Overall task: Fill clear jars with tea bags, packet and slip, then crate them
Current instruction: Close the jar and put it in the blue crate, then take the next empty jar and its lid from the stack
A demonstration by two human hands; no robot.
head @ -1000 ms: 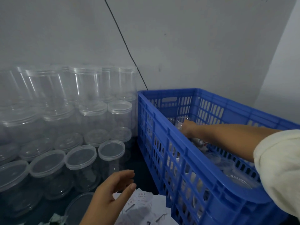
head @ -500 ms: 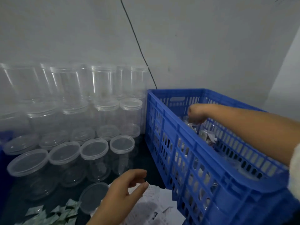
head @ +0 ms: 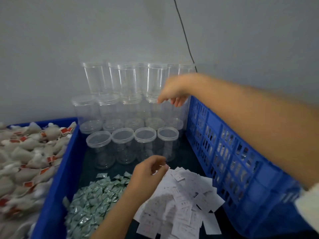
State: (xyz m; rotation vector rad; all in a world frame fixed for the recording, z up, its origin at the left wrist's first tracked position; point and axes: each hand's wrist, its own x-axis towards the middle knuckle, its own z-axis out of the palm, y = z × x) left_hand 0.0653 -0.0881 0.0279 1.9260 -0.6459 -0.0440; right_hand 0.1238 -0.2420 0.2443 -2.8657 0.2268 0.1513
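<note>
Against the grey wall (head: 86,31), stacked jars (head: 124,80) stand beside the right hand (head: 174,91), grip loose.

Dark tabletop (head: 186,152): jars (head: 124,145), packets (head: 91,202), slips (head: 183,204)

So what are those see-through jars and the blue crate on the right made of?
The jars look like thin clear glossy plastic: see-through, with bright glints on the walls. The crate looks like rigid moulded plastic, matte blue, with a slotted grid in its wall.
</note>
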